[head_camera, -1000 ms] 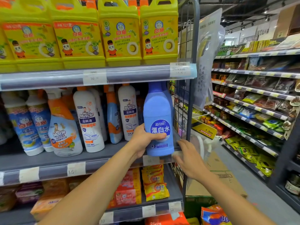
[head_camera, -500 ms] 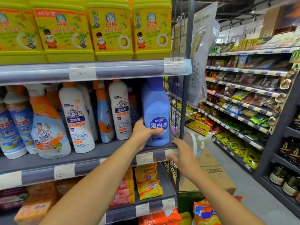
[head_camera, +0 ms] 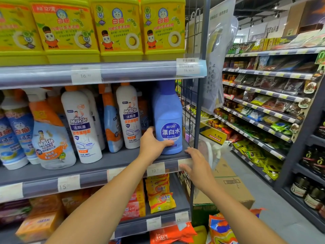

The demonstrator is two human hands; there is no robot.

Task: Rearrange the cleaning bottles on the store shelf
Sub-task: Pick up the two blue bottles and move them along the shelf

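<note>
Gripping bleach bottle with left hand; right hand apparently touches shelf

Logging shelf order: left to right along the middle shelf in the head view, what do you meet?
Blue-labelled white bottles, Mr Muscle spray bottle, tall white Mr Muscle bottle, blue-and-orange bottle, second white Mr Muscle bottle, left hand, blue bleach bottle, right hand.

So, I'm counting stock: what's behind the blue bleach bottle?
Behind the blue bleach bottle, a sliver of what looks like another blue bottle shows at its left. Anything deeper is covered.
</note>
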